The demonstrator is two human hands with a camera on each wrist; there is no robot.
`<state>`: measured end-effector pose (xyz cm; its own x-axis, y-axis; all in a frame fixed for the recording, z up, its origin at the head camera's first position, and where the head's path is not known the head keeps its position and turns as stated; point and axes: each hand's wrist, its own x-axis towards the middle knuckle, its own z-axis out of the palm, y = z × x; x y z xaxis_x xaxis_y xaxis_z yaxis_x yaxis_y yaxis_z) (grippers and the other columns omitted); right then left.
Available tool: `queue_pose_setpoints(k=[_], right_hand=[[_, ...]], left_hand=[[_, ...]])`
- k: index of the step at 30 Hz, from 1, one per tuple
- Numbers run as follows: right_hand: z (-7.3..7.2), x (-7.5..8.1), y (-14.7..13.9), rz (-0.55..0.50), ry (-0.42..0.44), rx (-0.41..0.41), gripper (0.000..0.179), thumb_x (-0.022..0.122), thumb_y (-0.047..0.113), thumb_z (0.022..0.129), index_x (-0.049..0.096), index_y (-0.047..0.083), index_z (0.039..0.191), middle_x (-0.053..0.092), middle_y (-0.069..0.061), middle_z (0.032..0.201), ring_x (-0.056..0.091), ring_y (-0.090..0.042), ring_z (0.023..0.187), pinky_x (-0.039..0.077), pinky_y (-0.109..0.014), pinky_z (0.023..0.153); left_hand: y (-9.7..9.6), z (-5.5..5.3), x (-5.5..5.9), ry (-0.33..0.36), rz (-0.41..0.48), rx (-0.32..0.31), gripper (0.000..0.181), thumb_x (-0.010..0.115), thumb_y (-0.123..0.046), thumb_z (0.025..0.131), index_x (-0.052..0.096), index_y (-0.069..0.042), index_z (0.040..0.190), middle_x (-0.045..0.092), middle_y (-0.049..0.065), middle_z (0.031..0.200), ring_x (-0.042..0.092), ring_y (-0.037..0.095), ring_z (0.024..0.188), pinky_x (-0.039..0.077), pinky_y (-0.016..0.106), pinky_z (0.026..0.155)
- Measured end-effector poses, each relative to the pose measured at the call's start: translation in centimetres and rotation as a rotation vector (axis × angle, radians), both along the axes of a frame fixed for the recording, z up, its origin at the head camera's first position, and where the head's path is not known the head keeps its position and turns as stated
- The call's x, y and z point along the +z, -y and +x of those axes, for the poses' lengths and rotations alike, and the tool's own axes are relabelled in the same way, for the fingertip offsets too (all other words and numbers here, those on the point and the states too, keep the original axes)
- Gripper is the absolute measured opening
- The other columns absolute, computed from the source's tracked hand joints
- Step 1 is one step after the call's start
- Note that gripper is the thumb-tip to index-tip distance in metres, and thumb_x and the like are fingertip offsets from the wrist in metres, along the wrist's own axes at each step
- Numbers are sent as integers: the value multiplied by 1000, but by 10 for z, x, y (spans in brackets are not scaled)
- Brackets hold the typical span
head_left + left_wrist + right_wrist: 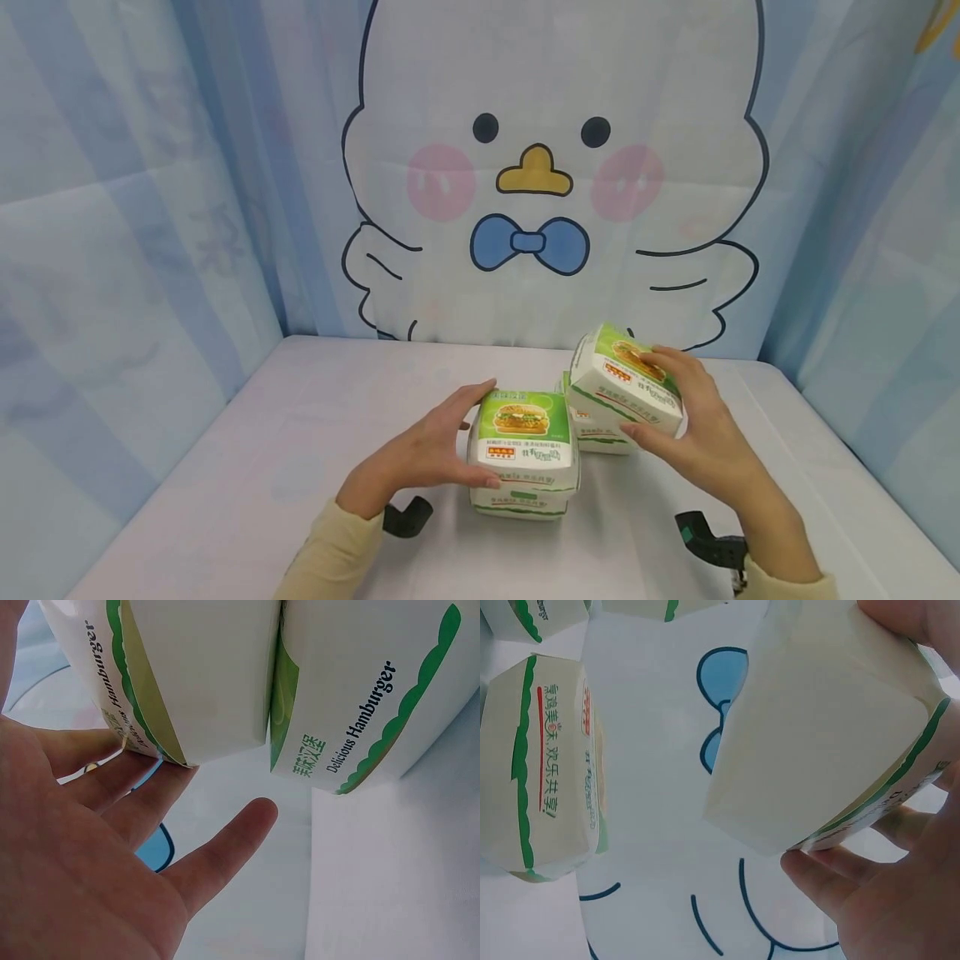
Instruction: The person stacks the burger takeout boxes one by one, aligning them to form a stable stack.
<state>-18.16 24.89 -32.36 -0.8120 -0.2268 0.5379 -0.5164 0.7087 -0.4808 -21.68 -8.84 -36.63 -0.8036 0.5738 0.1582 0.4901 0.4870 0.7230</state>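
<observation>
Four-sided white and green hamburger boxes make up the scene. My left hand (pixel 423 450) grips an upper hamburger box (pixel 525 454), thumb at its near side and fingers toward its far side. Directly beneath is a lower box (pixel 517 504); in the left wrist view this lower box (pixel 360 712) nearly meets the held one (pixel 210 675), and contact is unclear. With its thumb below and fingers over the top, my right hand (pixel 705 433) holds a tilted hamburger box (pixel 626 383) in the air. Behind that, another box (pixel 600 442) stands on the table, partly hidden.
The white table (pixel 360 375) stretches out around the boxes. Behind it hangs a curtain (pixel 555 308) printed with a cartoon bird, and blue striped curtains (pixel 127 208) close in the sides. Dark wrist-worn devices (pixel 408 517) sit below both hands.
</observation>
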Motion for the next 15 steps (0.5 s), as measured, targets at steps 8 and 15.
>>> queue_pose_setpoints(k=[8, 15], right_hand=[[2, -1, 15, 30, -33, 43, 86, 86, 16, 75, 41, 22, 148, 33, -5, 156, 40, -24, 128, 35, -10, 94], [6, -2, 29, 32, -43, 87, 89, 88, 18, 73, 41, 24, 149, 32, -4, 157, 38, -24, 135, 33, -8, 99]], left_hand=[[0, 0, 0, 14, -8, 4, 116, 87, -50, 69, 18, -27, 159, 28, -7, 160, 41, 11, 134, 46, 46, 110], [0, 0, 1, -1, -16, 5, 116, 87, -50, 69, 18, -27, 159, 30, -7, 159, 42, 9, 133, 47, 43, 109]])
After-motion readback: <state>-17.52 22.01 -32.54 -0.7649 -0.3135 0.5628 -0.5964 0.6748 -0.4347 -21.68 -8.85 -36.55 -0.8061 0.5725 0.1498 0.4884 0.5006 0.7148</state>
